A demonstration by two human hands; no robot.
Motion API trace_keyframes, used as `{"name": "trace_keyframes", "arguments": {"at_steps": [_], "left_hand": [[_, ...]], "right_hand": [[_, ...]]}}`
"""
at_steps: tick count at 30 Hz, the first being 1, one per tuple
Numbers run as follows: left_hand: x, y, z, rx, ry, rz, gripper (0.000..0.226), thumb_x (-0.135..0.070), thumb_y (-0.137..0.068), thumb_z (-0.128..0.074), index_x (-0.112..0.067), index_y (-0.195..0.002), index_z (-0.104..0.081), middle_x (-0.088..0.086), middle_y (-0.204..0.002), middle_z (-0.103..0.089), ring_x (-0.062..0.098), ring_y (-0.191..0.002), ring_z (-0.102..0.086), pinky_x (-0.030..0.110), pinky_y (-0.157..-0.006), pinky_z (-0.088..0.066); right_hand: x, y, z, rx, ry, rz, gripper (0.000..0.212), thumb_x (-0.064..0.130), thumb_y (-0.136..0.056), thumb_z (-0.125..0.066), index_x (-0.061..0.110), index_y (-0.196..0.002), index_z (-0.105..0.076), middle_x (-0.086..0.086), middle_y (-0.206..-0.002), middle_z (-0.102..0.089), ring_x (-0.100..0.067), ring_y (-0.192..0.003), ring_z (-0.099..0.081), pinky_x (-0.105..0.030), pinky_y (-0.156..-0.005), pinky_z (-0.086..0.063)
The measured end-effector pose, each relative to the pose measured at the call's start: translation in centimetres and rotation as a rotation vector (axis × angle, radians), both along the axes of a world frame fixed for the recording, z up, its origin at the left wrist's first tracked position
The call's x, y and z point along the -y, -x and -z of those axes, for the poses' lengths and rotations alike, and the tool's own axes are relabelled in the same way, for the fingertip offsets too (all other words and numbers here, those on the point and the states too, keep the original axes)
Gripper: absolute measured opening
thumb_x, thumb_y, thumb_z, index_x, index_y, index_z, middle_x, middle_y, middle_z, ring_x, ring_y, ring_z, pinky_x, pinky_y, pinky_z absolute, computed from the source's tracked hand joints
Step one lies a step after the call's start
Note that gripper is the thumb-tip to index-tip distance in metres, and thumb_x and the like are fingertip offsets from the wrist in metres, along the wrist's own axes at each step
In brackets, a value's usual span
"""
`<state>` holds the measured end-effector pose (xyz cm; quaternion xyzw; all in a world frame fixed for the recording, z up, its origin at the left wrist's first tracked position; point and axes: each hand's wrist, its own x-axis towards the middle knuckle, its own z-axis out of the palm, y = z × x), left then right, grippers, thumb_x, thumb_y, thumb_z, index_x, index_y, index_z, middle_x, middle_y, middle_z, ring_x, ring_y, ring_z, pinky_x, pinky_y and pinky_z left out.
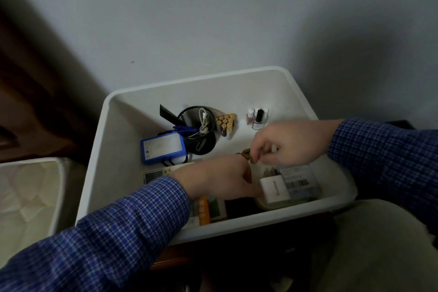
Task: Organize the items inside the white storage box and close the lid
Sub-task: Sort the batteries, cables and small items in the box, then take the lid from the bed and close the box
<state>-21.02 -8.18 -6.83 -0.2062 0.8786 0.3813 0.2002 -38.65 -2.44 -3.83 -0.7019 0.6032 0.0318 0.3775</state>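
Note:
The white storage box (132, 111) stands open against the wall. Inside are a black mesh cup (201, 142) with a comb, cable and blue-handled tool, a cluster of yellow batteries (226, 123), small nail polish bottles (257, 118), a blue device (162, 148), a white charger block (275, 191) and a labelled packet (299, 181). My right hand (289, 142) pinches a small brown item (247, 155) above the box floor. My left hand (220, 180) reaches in beside it, fingers curled near the same brown item; what it grips is hidden.
A second white lid or bin (28, 194) lies at the left on the floor. Dark wooden furniture (35, 78) rises at the left. An orange-and-green card (208, 211) and a remote-like device (154, 175) lie at the box's near side.

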Motion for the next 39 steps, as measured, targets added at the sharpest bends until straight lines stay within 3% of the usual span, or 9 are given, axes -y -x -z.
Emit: {"name": "trace_keyframes", "arguments": {"at_steps": [3, 10, 19, 22, 25, 28, 30, 33, 39], "left_hand": [[-0.1, 0.1, 0.2, 0.018, 0.022, 0.011, 0.047, -0.045, -0.094, -0.060, -0.005, -0.069, -0.065, 0.002, -0.060, -0.053, 0.016, -0.057, -0.047, 0.030, -0.058, -0.041], [-0.4, 0.2, 0.5, 0.063, 0.060, 0.023, 0.046, -0.050, -0.092, -0.063, -0.015, -0.062, -0.061, -0.003, -0.057, -0.053, 0.013, -0.053, -0.046, 0.027, -0.050, -0.036], [-0.9, 0.1, -0.1, 0.091, 0.061, 0.007, 0.051, -0.052, -0.090, -0.065, -0.004, -0.077, -0.073, 0.008, -0.073, -0.068, 0.025, -0.070, -0.063, 0.032, -0.066, -0.051], [-1.1, 0.1, -0.2, 0.084, 0.053, 0.004, 0.046, -0.049, -0.091, -0.065, -0.014, -0.062, -0.062, -0.001, -0.061, -0.058, 0.016, -0.059, -0.054, 0.028, -0.057, -0.044], [-1.1, -0.6, -1.0, 0.047, 0.050, -0.030, 0.047, -0.046, -0.092, -0.065, -0.020, -0.055, -0.054, -0.009, -0.050, -0.050, 0.005, -0.048, -0.046, 0.022, -0.049, -0.037], [-0.8, -2.2, -3.2, -0.028, 0.110, -0.096, 0.034, -0.040, -0.095, -0.061, -0.012, -0.077, -0.070, 0.002, -0.073, -0.068, 0.017, -0.067, -0.064, 0.032, -0.062, -0.053], [-0.3, -4.2, -5.2, -0.115, 0.168, -0.196, 0.031, -0.038, -0.094, -0.060, -0.010, -0.090, -0.073, 0.006, -0.086, -0.073, 0.019, -0.080, -0.069, 0.035, -0.072, -0.057], [0.3, -8.7, -8.9, -0.266, 0.199, -0.354, 0.016, -0.031, -0.093, -0.065, -0.018, -0.088, -0.073, -0.004, -0.078, -0.072, 0.011, -0.073, -0.067, 0.029, -0.066, -0.053], [-0.8, -22.3, -15.2, -0.501, 0.253, -0.798, 0.017, -0.019, -0.096, -0.062, -0.009, -0.088, -0.072, 0.003, -0.071, -0.073, 0.008, -0.060, -0.064, 0.019, -0.055, -0.049]], "right_hand": [[0.1, -0.2, 0.1, -0.131, -0.001, -0.045, 0.018, 0.028, -0.099, -0.054, 0.028, -0.100, -0.073, 0.021, -0.080, -0.066, 0.010, -0.071, -0.061, -0.006, -0.063, -0.040], [-0.2, -0.8, -0.1, -0.162, -0.127, -0.108, 0.020, 0.035, -0.098, -0.053, 0.029, -0.095, -0.071, 0.017, -0.086, -0.069, 0.001, -0.078, -0.062, -0.017, -0.073, -0.045], [-0.2, -1.4, -0.1, -0.206, -0.158, -0.125, 0.019, 0.021, -0.093, -0.058, 0.029, -0.103, -0.072, 0.016, -0.093, -0.070, 0.002, -0.084, -0.064, -0.010, -0.073, -0.046], [-0.5, -1.5, 0.0, -0.212, -0.143, -0.113, 0.019, 0.019, -0.093, -0.057, 0.029, -0.101, -0.072, 0.019, -0.087, -0.067, 0.005, -0.077, -0.061, -0.004, -0.065, -0.040], [-0.9, -1.6, 0.3, -0.280, -0.036, -0.104, 0.025, 0.016, -0.095, -0.051, 0.028, -0.108, -0.069, 0.017, -0.092, -0.066, 0.002, -0.078, -0.059, -0.008, -0.068, -0.041], [-1.3, -1.9, -0.4, -0.332, 0.139, -0.083, 0.030, 0.014, -0.098, -0.045, 0.026, -0.115, -0.067, 0.021, -0.087, -0.054, 0.008, -0.074, -0.054, -0.007, -0.061, -0.035], [-1.1, -2.6, -1.5, -0.284, 0.205, -0.063, 0.028, 0.014, -0.099, -0.046, 0.026, -0.111, -0.068, 0.021, -0.083, -0.059, 0.014, -0.075, -0.056, -0.007, -0.065, -0.042], [-0.3, -5.2, -3.2, -0.217, 0.287, -0.069, 0.026, 0.015, -0.099, -0.048, 0.027, -0.109, -0.068, 0.017, -0.094, -0.065, 0.003, -0.084, -0.060, -0.022, -0.079, -0.050], [1.6, -15.9, -8.0, 0.079, 0.671, -0.110, 0.028, 0.006, -0.093, -0.051, 0.021, -0.108, -0.070, 0.011, -0.099, -0.063, 0.001, -0.086, -0.057, -0.011, -0.079, -0.042]]}}
